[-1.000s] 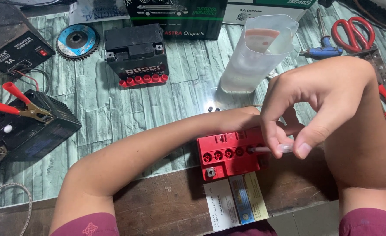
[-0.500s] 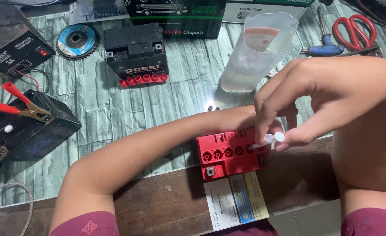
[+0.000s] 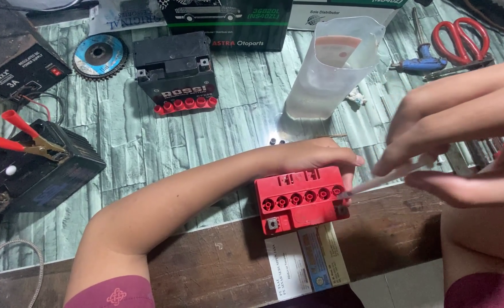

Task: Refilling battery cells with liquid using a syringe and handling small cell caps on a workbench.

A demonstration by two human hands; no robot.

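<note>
A small battery with a red top (image 3: 299, 199) and a row of open filler holes stands at the table's front edge. My left hand (image 3: 312, 155) wraps around its far side, holding it steady. My right hand (image 3: 463, 131) hovers to the right and pinches a thin clear plastic dropper (image 3: 386, 178). The dropper's tip rests at the rightmost filler hole.
A clear pouch of liquid (image 3: 334, 68) stands behind the battery. A black battery with red caps (image 3: 176, 71), a grinding disc (image 3: 98, 54), a power supply (image 3: 15, 68), a battery with red clips (image 3: 35, 162), red scissors (image 3: 460, 40) and a blue screwdriver (image 3: 420, 63) lie around.
My right hand has lifted and swung to the right. The dropper's tip has gone from a middle filler hole to the rightmost one. My left hand stays put.
</note>
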